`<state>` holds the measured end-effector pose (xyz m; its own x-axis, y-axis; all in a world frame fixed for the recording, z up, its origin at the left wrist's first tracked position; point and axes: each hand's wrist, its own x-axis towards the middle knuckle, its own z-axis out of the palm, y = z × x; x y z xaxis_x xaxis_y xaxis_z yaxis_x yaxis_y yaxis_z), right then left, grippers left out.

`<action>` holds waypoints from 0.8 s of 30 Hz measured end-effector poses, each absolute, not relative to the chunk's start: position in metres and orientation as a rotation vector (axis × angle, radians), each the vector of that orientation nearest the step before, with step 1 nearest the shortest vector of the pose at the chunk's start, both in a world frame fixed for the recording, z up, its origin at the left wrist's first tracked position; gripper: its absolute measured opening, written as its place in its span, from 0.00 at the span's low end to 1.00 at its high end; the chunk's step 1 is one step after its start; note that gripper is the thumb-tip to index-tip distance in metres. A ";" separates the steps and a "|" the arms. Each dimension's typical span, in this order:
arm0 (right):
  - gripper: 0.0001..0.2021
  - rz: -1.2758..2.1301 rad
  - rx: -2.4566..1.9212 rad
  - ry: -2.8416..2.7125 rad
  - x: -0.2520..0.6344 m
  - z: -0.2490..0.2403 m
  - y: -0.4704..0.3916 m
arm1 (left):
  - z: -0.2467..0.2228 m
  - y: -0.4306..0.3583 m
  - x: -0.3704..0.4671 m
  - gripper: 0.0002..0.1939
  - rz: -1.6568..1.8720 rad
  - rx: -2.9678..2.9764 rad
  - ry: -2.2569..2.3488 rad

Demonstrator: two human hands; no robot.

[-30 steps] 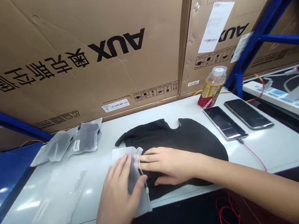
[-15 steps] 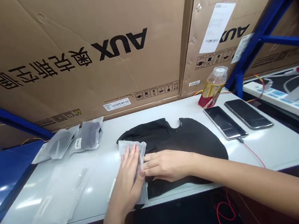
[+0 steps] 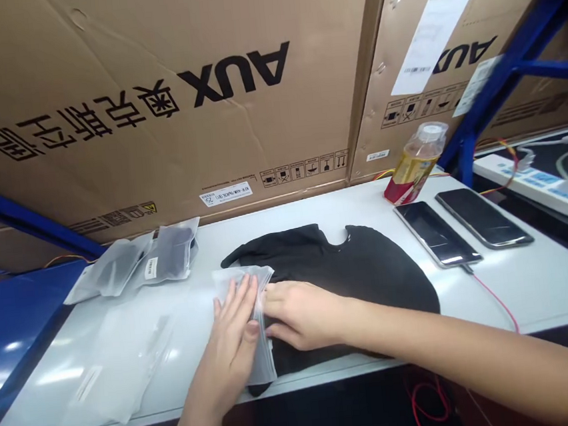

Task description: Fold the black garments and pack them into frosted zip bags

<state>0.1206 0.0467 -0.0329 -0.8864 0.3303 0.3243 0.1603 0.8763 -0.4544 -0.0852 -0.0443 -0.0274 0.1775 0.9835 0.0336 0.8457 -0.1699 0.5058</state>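
A frosted plastic zip bag (image 3: 265, 367) lies over the left part of a black cloth garment (image 3: 370, 271), spread flat with a notch in its far edge. My left hand (image 3: 233, 335) rests on the bag with its fingers stretched out and flat. From the right, my right hand (image 3: 301, 313) meets the bag's right edge with fingers and thumb curled together on it. Its fingertips are partly hidden at that edge. A bit of black cloth shows below the bag's near end.
Packed frosted bags (image 3: 170, 254) lie at the back left, and flat clear bags (image 3: 113, 370) nearer the front. At the right are two phones (image 3: 485, 217), a drink bottle (image 3: 416, 163) and a power strip (image 3: 542, 178). Large cardboard boxes (image 3: 157, 151) stand behind the table.
The bag and my left hand have shifted slightly left. My right hand has moved left, and its fingers have gone from stretched out to curled at the bag's edge.
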 end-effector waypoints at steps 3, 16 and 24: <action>0.17 0.605 -0.020 -2.690 0.129 -0.035 0.061 | -0.029 -0.039 -0.092 0.31 0.511 2.096 1.674; 0.19 0.401 0.101 -2.747 0.138 -0.048 0.074 | -0.038 -0.035 -0.102 0.32 0.582 2.080 1.612; 0.16 0.417 -0.156 -2.540 0.127 -0.040 0.062 | -0.024 -0.050 -0.082 0.46 0.558 2.264 2.012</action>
